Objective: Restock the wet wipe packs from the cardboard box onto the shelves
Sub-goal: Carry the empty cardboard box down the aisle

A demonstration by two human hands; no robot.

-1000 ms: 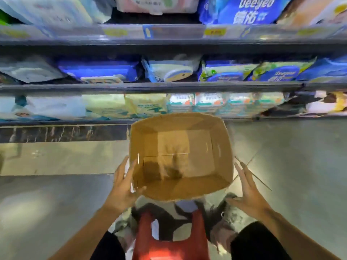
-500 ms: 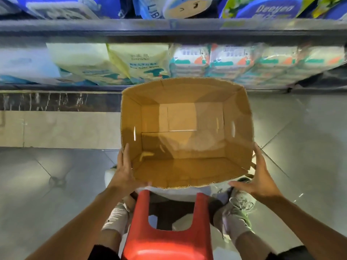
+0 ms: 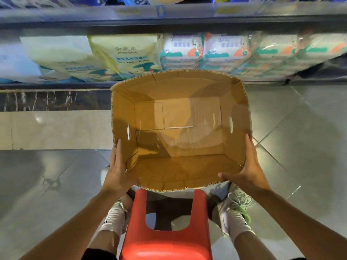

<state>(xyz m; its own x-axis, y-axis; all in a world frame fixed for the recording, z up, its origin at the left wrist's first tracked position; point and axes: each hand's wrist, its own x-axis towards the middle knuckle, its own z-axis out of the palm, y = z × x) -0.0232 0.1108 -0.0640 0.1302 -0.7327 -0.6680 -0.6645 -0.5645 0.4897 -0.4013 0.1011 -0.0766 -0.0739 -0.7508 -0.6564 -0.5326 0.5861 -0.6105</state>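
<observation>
Empty cardboard box (image 3: 180, 128) held over a red stool (image 3: 166, 228), facing stocked shelves (image 3: 169, 21).

Left hand (image 3: 117, 175) and right hand (image 3: 247, 171) grip its near corners, thumbs inside; wet wipe packs (image 3: 206, 53) already fill the far shelf, so restocking looks finished.

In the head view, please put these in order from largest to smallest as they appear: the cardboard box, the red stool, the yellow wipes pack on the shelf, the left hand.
1. cardboard box
2. red stool, partly cut off by the frame
3. yellow wipes pack
4. left hand

The box and stool are nearer the camera than the pack, so this reflects apparent size only.
</observation>
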